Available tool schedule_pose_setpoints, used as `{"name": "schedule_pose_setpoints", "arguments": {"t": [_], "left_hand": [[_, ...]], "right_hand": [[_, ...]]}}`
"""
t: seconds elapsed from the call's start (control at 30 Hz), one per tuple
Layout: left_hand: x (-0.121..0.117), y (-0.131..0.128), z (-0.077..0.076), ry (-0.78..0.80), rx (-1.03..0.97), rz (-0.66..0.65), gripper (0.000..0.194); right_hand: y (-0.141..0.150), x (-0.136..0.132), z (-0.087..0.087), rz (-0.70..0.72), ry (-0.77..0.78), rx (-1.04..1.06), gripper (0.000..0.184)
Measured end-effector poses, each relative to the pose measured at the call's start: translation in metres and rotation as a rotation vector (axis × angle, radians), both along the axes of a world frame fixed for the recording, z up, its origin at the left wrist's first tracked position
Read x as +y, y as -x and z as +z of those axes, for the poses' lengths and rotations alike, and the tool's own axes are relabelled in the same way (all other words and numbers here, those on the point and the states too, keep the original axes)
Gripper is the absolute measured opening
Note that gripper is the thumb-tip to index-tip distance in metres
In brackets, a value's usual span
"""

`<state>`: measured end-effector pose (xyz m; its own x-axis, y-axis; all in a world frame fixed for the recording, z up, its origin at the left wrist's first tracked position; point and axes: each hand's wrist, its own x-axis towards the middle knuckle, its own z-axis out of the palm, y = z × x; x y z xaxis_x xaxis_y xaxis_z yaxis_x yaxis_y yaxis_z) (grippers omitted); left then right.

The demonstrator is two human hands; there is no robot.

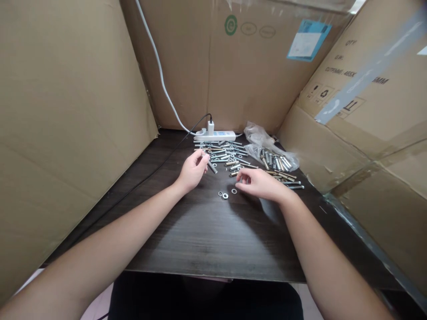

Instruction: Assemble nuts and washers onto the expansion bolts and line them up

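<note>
My left hand (194, 169) is closed around one end of a grey metal sleeve (212, 167), which points down to the right above the table. My right hand (256, 183) hovers with curled fingers, the thumb and fingertips apart, and I see nothing between them. Just left of its fingertips a flat washer (234, 191) lies on the dark table. A nut (225, 196) and a thin ring (220, 194) lie close together beside that washer. Behind both hands spreads a pile of long bolts (240, 160), sleeves, nuts and washers.
At the back stands a white power strip (218, 135) with a plugged-in charger (210, 128). A black cable (156, 169) crosses the table's left side. A clear plastic bag (260, 135) with metal sleeves lies back right. Cardboard walls (247, 80) enclose the table on three sides.
</note>
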<state>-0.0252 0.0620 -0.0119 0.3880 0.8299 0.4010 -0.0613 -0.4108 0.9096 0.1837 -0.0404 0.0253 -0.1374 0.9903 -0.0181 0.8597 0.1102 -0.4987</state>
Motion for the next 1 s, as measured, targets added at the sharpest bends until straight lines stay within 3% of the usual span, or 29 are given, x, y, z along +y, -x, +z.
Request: {"name": "schedule_pose_setpoints", "arguments": {"t": [0.1, 0.3, 0.43, 0.8, 0.9, 1.0], "left_hand": [[-0.002, -0.002, 0.002, 0.066, -0.044, -0.057, 0.027], [-0.007, -0.005, 0.007, 0.311, -0.066, -0.194, 0.028], [-0.012, -0.005, 0.009, 0.332, -0.031, -0.257, 0.032], [-0.013, -0.008, 0.004, 0.418, 0.007, -0.273, 0.023], [-0.011, -0.008, 0.002, 0.431, 0.023, -0.286, 0.018], [-0.012, -0.008, 0.001, 0.374, 0.076, -0.295, 0.014]], "right_hand": [[0.002, -0.003, -0.001, 0.031, 0.101, -0.021, 0.019], [0.011, -0.001, -0.010, 0.077, 0.117, -0.038, 0.015], [0.012, 0.001, -0.012, 0.059, 0.144, -0.011, 0.009], [0.006, 0.002, -0.012, 0.013, 0.200, 0.031, 0.008], [0.008, 0.003, -0.014, 0.041, 0.144, 0.044, 0.010], [0.015, 0.004, -0.016, 0.032, -0.026, 0.086, 0.010]]}}
